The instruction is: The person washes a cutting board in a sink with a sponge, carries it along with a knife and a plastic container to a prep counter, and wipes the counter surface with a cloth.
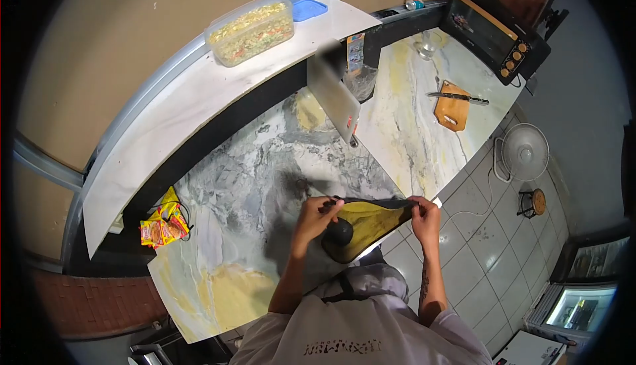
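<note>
item: black-edged yellow piece (368, 228), sheet-like, flexible in appearance; exact kind cannot be told. location: near side of the scene, at the near edge of the grey marbled desk (232, 166), directly before the person's body. long axis: slanting, from near left to far right. narrower end points right and slightly far; broad rounded end points left and near. far edge, black, runs nearly straight from left to right between the hands; yellow face turned upward. a dark rounded shape (340, 232) sits at its left end; whether part of it or separate cannot be told.

left hand (319, 218): grasping the far left part of the edge, thumb on top. right hand (424, 218): pinching the right tip between thumb and fingers.

surroundings: yellow packets (165, 227), left side of the desk. wooden board (452, 108), far right on the pale marbled surface (404, 106), long axis near to far, knife (472, 100) lying crosswise on it. clear container (252, 34), far left shelf, blue lid (309, 10) just right of it.
</note>
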`<state>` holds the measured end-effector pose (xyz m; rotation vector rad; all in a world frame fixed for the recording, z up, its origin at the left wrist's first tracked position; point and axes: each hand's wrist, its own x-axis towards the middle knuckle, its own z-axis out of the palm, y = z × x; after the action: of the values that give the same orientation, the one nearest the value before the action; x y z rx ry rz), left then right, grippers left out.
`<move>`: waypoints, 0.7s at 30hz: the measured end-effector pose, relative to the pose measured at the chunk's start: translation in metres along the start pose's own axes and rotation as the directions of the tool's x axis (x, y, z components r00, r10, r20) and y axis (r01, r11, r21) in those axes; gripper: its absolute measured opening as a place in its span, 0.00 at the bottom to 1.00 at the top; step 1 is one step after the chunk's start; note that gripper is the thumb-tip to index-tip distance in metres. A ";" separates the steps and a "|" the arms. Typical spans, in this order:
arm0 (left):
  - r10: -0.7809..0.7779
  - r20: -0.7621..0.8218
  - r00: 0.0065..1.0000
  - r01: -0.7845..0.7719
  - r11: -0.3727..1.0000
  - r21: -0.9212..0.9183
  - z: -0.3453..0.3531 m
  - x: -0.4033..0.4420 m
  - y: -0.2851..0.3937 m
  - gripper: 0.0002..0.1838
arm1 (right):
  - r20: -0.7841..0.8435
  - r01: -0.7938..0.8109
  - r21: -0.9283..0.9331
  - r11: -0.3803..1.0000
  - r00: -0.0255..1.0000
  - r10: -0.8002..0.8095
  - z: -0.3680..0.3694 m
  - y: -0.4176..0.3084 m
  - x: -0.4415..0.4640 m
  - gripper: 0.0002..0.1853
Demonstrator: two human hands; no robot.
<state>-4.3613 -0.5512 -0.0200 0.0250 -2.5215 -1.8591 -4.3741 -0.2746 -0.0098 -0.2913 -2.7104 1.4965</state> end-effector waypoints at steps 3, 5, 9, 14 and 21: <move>-0.193 0.189 0.963 0.194 0.981 0.014 0.006 0.005 0.006 0.17 | 0.199 0.054 0.023 0.998 0.978 -0.057 -0.003 0.032 0.006 0.14; -0.216 0.185 0.959 0.242 0.961 -0.137 0.015 0.007 0.003 0.15 | 0.223 -0.137 0.219 0.966 0.971 0.088 -0.017 0.026 0.008 0.14; -0.225 0.249 0.942 0.302 0.892 -0.338 0.041 0.012 -0.023 0.19 | 0.288 -0.373 0.541 0.754 0.924 0.251 -0.012 0.020 0.013 0.16; 0.013 0.215 0.976 0.024 0.985 -0.170 0.079 0.010 -0.045 0.31 | 0.081 0.136 0.304 0.943 0.983 -0.168 0.065 0.077 0.015 0.20; 0.223 0.104 0.969 -0.238 0.955 0.177 0.098 -0.002 -0.071 0.36 | 0.244 0.459 -0.289 0.840 0.884 -0.399 0.097 0.040 -0.006 0.37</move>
<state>-4.3603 -0.4788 -0.1170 -0.3378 -2.6122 -1.5627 -4.3738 -0.3360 -0.0956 0.4479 -2.8888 0.9694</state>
